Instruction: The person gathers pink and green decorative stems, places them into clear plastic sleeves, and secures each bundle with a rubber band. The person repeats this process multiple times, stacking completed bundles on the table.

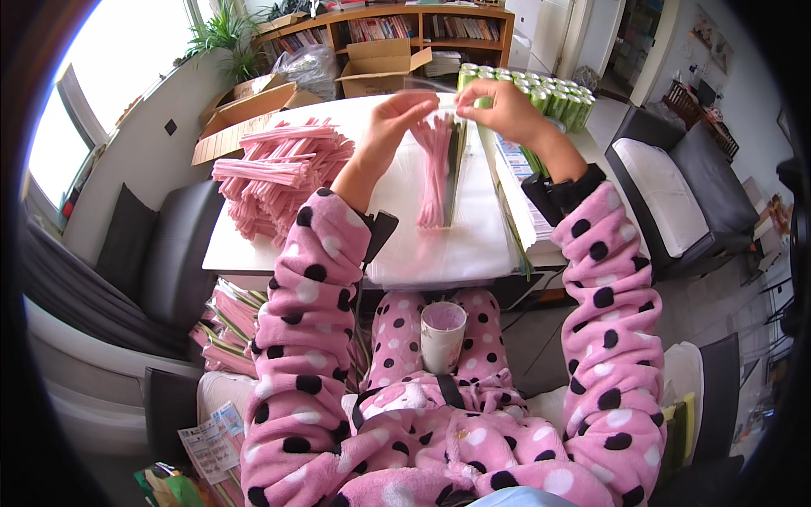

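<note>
A bundle of pink chenille stems (pixel 434 180) lies beside dark green stems (pixel 455 171), apparently inside a clear plastic bag on a pile of clear plastic bags (pixel 386 253). My left hand (pixel 399 120) is at the bundle's far end, thumb and fingers pinched on thin clear film. Opposite it, my right hand (pixel 500 108) pinches the same film between thumb and forefinger. Motion blurs the film between the two hands, so its exact edge is hard to see. Left of the bags rises a large heap of pink chenille stem bundles (pixel 279 177).
A stack of printed sheets (pixel 542 236) and loose green stems (pixel 514 234) lie right of the bags. Green-wrapped rolls (pixel 557 108) stand at the back right. Cardboard boxes (pixel 380 66) are beyond the white table (pixel 218 250). A paper cup (pixel 441 345) sits between my thighs.
</note>
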The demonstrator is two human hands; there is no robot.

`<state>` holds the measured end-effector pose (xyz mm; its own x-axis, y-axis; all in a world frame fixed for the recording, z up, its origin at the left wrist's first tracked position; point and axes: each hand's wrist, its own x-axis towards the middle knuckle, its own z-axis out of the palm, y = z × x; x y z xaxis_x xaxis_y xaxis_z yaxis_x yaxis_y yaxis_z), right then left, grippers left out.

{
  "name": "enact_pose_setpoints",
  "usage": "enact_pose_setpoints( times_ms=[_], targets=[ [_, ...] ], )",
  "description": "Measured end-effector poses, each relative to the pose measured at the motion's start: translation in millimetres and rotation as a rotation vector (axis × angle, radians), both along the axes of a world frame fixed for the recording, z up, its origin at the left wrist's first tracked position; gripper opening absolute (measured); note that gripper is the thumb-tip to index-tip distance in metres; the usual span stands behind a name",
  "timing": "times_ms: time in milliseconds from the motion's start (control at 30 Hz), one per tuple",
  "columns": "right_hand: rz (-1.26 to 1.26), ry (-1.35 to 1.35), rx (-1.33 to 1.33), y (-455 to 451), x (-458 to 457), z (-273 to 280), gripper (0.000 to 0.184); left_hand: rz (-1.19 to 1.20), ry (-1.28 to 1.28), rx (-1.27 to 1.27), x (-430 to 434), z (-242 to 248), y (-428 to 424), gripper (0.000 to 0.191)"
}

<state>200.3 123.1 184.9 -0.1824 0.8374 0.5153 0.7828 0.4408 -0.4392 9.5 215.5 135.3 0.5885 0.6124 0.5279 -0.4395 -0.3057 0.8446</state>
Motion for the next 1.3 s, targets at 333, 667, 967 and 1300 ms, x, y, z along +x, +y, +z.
enact_pose_setpoints(
  times_ms=[333,667,967,1300],
  targets=[
    [0.111,0.483,-0.064,-7,-7,-46,0.035,0.016,0.049,0.008,15,-19,-16,0.014],
    [0.166,0.773,-0.001,-97,-49,-108,0.014,0.196,0.215,0.264,-46,-63,-105,0.013],
    [-0.160,1.033,-0.414,-218,-124,-254,0.018,0.042,0.578,-0.352,-115,-207,-223,0.025],
    [-0.414,1.247,-0.427,-213,-138,-308,0.025,0.222,0.450,-0.463,-101,-246,-224,0.019]
  ],
)
